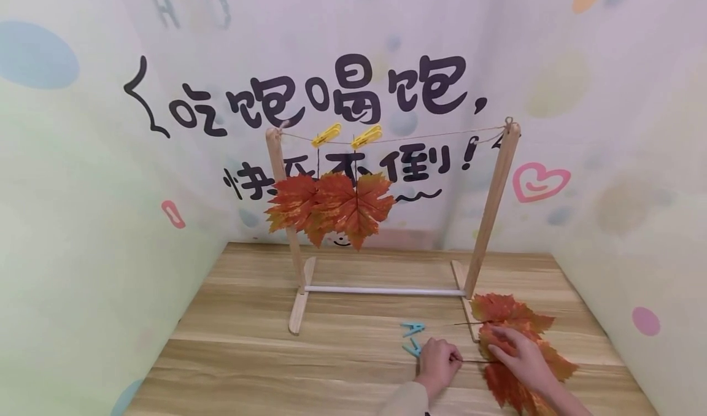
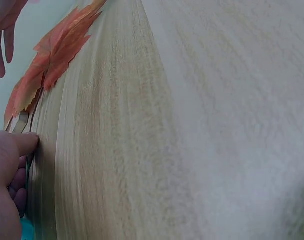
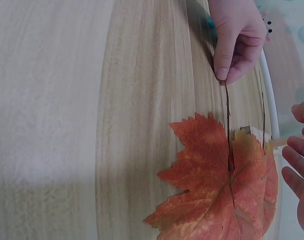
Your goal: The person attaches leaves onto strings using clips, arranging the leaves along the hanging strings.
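Observation:
My left hand (image 1: 439, 362) pinches the thin dark stem of a red-orange maple leaf (image 3: 202, 175) between thumb and forefinger, low over the table. In the head view my right hand (image 1: 521, 358) is over the leaves at the right, its fingers loosely bent; the right wrist view shows those fingers apart with nothing between them. A second leaf (image 1: 510, 310) lies partly under the first, its stem pointing left. Beside the left hand lie two blue clothespins (image 1: 412, 328). Two more leaves (image 1: 356, 204) hang from a string by yellow clothespins (image 1: 367, 136).
The string (image 1: 431, 137) runs between two wooden posts (image 1: 493, 210) on flat feet. A white rod (image 1: 386, 291) joins the posts low down. The rack stands on a wood-grain table (image 1: 248, 367), with printed walls behind and at both sides.

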`<state>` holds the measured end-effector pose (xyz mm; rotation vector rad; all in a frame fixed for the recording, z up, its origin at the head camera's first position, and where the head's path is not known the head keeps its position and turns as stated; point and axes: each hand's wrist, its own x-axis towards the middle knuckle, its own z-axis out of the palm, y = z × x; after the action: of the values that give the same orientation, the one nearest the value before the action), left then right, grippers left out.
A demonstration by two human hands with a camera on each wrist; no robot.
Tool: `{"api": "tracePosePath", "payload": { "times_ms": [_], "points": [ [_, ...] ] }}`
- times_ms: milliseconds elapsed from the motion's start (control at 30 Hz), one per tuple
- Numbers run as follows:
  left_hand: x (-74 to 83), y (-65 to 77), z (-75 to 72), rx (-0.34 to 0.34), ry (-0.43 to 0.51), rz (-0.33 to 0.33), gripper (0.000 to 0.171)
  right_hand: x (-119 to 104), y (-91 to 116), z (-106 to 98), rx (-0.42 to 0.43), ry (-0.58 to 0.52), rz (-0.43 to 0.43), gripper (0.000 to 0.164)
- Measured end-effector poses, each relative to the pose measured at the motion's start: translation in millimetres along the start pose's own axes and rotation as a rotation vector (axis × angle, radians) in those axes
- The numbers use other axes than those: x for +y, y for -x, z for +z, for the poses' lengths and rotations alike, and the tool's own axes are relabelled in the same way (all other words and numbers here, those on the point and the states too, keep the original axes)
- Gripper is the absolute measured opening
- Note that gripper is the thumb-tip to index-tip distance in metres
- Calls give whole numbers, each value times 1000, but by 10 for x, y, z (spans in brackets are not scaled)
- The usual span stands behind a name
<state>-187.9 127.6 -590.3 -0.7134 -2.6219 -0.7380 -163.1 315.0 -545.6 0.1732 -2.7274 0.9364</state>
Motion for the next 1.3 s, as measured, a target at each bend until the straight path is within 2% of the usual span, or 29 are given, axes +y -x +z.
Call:
{"api": "tracePosePath", "payload": {
  "times_ms": [100, 233, 467, 600, 733, 867, 1033, 1167, 1300],
  "points": [
    [-15, -12, -31, -21, 28, -11, 9, 0, -2, 5, 10, 8, -5, 30],
    [-26, -45, -96, -92, 120, -47, 7, -12, -8, 3, 3, 3, 1, 29],
    [-44, -153, -261, -185, 342, -91, 6, -26, -58, -57, -25, -35, -12, 29],
    [-41, -247, -374, -226, 448, -103, 7, -31, -119, -127, 2, -21, -57, 31],
    [-33, -346, -514, -255, 644, -153, 7, -57, -187, -200, 29, 8, -92, 32],
    [-24, -428, -637, -247, 820, -202, 9, -95, -249, -271, 56, 18, -122, 31],
    [-15, -487, -730, -207, 923, -257, 12, -128, -316, -362, 87, 23, -183, 30],
    [-17, -515, -819, -170, 960, -303, 12, -149, -376, -424, 107, 37, -217, 31],
    [-52, -540, -936, -140, 970, -290, 12, -174, -432, -459, 101, 35, -238, 32]
  ]
}}
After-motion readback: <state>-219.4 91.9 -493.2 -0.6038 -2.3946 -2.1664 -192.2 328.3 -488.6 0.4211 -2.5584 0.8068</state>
